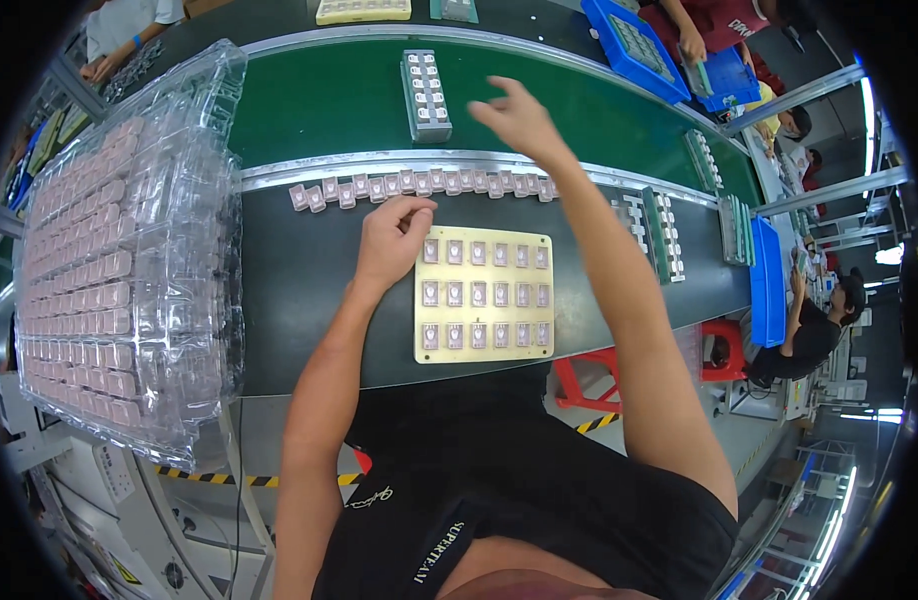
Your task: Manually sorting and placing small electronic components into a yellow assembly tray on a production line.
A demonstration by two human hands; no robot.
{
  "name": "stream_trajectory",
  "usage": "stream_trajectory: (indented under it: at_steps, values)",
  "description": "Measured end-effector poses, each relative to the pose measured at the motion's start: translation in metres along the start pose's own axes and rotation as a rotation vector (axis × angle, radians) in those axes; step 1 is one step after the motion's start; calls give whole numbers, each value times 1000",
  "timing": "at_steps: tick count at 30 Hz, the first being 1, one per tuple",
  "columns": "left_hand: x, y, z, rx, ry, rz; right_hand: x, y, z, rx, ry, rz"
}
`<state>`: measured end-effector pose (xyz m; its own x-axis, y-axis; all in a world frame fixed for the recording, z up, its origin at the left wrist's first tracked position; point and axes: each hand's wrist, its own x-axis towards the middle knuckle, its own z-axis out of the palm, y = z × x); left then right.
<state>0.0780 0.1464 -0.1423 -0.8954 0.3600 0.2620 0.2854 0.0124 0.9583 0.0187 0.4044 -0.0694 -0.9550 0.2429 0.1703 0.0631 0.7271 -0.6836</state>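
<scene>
Eighteen small pinkish rectangular parts (478,293) sit in three rows of six on a smooth, round-cornered cream plate (479,356), flat on my dark worktop (299,300). My left hand (394,240) is at the plate's far left corner, fingers curled; I cannot tell whether they pinch anything. My right hand (514,118) hovers beyond the plate over the smooth green belt (319,110), fingers apart, holding nothing. A grey block (426,95) carrying two columns of white pieces stands on the belt beyond the plate. Nearer the plate runs a ragged row of loose pinkish pieces (408,181), its right end meeting my forearm. Crinkled, glossy clear trays (129,290) are stacked left of the plate.
</scene>
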Motion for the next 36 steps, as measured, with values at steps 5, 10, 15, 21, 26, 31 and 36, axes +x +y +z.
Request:
stream_trajectory:
  at_steps: [5, 10, 15, 21, 26, 31, 36]
  values:
    - [2, -6, -4, 96, -9, 47, 60, -54, 102, -256, -79, 223]
    - [3, -4, -1, 84, -17, 14, 67, -63, 144, -409, 34, 337]
    - [4, -2, 4, 100, -58, -3, 71, -63, 106, -203, 8, 443]
    - [2, -6, -1, 99, -41, -19, 47, -33, 7, -222, 81, 279]
    - [3, -13, 0, 112, -51, 31, -26, 34, -117, -390, 227, 226]
    - [4, -11, 3, 152, -80, 45, -120, 140, -237, -451, 357, 343]
    - [1, -14, 1, 199, -61, 41, -187, 188, -284, -532, 363, 555]
